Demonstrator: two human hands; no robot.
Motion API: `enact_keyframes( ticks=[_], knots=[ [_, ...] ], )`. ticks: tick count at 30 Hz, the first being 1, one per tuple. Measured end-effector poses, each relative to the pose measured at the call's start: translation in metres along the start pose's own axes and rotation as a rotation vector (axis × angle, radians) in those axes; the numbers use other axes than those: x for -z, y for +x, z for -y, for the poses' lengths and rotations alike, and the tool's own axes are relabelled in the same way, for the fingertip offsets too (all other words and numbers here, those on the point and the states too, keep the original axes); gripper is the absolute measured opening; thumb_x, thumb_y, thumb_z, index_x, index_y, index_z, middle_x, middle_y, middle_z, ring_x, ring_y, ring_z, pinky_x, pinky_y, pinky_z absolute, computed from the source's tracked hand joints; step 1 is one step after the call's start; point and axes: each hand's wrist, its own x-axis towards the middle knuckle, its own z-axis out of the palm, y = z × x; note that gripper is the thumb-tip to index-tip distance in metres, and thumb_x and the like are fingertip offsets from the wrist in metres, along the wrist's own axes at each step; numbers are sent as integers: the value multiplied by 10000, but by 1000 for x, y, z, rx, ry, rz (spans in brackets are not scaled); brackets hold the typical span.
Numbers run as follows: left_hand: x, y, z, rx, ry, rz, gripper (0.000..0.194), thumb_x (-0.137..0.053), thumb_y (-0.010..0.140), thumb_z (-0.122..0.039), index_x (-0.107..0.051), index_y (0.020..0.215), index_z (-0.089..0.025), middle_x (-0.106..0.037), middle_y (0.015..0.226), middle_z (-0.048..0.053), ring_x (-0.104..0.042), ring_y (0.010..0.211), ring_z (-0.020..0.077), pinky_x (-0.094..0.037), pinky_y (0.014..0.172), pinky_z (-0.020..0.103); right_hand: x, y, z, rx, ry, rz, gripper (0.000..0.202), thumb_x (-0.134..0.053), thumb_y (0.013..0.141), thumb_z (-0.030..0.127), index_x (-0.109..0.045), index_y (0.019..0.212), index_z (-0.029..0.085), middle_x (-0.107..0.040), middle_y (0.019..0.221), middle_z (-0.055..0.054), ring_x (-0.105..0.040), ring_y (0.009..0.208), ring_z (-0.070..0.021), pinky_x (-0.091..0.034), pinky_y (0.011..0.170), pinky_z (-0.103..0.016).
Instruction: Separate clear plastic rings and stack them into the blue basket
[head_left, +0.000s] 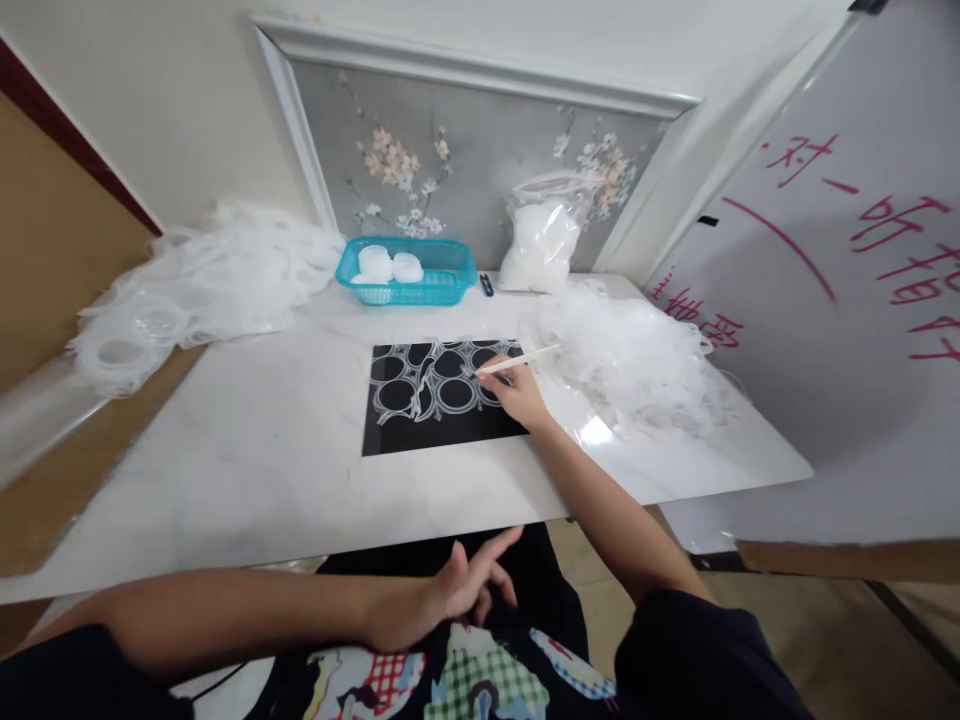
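Observation:
My right hand [519,397] grips a slim white pen-like stick [529,357] between thumb and fingers. Its lower end reaches a translucent plastic sheet of joined rings [454,394], which lies on a black mat [420,436]. Near the sheet's left middle, a strip of the plastic looks twisted or lifted. What the stick's tip touches is too small to make out. Below the table's front edge, over my lap, my left hand [457,597] holds nothing; its index finger is stretched out and the other fingers are loosely bent.
On the white table [247,470], a heap of translucent rings [637,370] lies right of the mat, and another ring pile [217,270] at the far left. Behind stand a blue basket [412,294] with white round tubs [375,263], a small dark clipper-like item [487,286] and a filled clear bag [541,245].

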Motion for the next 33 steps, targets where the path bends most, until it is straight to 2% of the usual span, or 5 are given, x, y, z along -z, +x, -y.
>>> enact_keyframes(
  ticks=[6,8,11,16,33],
  knots=[
    [68,-3,-69,30,958,-292,796,-229,908,-736,-359,1483,-201,-613,1100,98,-564,906,214,-436,859,354,-19,-9,-1,-22,-57,199,152,-634,796,343,-640,756,197,-671,757,-31,-625,737,-183,-484,746,-334],
    [90,8,-72,47,1373,-467,826,-227,903,-742,-478,1401,-132,-655,1035,135,-597,940,267,-444,841,377,-20,-9,-2,-37,-74,190,136,-627,795,326,-639,756,197,-680,769,-34,-633,742,-186,-488,755,-338],
    [113,20,-59,17,1692,-541,811,-201,926,-711,-575,1303,-98,-684,961,151,-632,899,282,-463,782,380,-19,-10,-1,-59,-76,183,133,-618,797,324,-636,758,199,-687,777,-33,-640,738,-184,-494,754,-336],
    [127,20,-41,-64,1801,-550,840,-106,947,-675,-579,1300,-76,-686,926,149,-631,838,276,-455,741,386,-17,-12,3,-70,-99,195,138,-619,800,332,-645,768,201,-689,784,-37,-645,763,-193,-495,761,-341],
    [130,23,-35,-62,1794,-557,806,-134,947,-674,-536,1362,-111,-675,936,126,-617,835,253,-428,725,355,-15,-13,10,25,-215,224,122,-595,841,279,-656,763,208,-698,794,-48,-645,788,-213,-499,780,-371]
  ],
)
